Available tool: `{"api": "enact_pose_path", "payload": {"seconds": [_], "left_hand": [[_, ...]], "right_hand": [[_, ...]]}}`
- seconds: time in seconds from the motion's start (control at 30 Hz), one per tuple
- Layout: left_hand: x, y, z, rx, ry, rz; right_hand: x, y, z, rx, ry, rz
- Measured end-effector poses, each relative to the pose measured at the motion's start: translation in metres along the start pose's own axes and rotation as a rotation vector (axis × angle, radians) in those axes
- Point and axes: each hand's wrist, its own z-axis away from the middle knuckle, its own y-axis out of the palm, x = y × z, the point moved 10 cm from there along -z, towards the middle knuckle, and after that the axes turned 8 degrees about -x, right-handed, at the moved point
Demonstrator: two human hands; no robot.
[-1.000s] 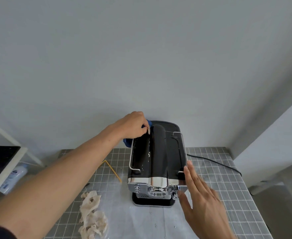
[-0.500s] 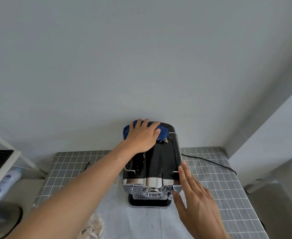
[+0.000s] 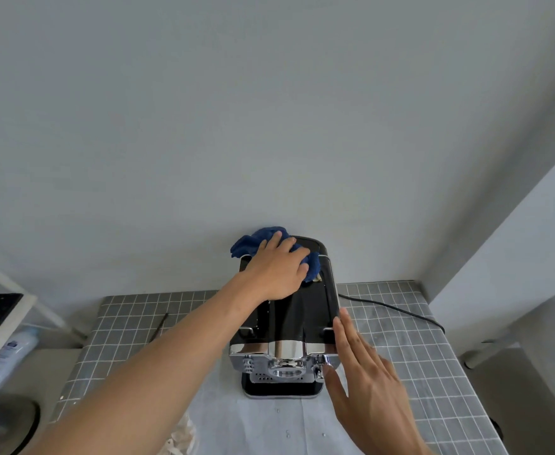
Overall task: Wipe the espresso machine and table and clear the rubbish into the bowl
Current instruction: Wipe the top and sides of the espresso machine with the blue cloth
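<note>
Single head-worn wide-angle view, looked forward and down from just above the espresso machine (image 3: 286, 326), faced the wall (image 3: 269, 110) (filling the upper half), table (image 3: 400, 339) near, edges bowed outward.

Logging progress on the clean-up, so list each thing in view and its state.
blue cloth: bunched, pressed on the machine's rear top
left hand: flat on the cloth
right hand: open, against the machine's right side
espresso machine: upright, cable attached
crumpled paper: lying on the table

Cloth (image 3: 312, 266) atop machine (image 3: 289, 323), rear
</note>
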Motion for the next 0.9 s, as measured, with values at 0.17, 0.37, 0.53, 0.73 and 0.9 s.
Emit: {"api": "enact_pose_path", "payload": {"seconds": [0.17,0.37,0.53,0.73,0.9], "left_hand": [[-0.027,-0.009,0.051,-0.014,0.042,0.005],[-0.038,-0.018,0.088,-0.081,0.132,0.11],[-0.014,-0.017,0.061,-0.072,-0.064,-0.11],[-0.01,-0.001,0.041,0.047,-0.206,-0.072],[-0.021,-0.012,0.061,-0.113,-0.033,0.128]], "right_hand": [[-0.002,0.0,0.0,-0.005,0.011,-0.002],[-0.001,-0.001,0.0,-0.015,-0.001,-0.01],[0.0,-0.002,0.0,-0.012,-0.013,-0.011],[0.002,-0.002,-0.001,0.025,-0.015,-0.015],[0.003,-0.002,0.0,0.038,-0.016,-0.022]]}}
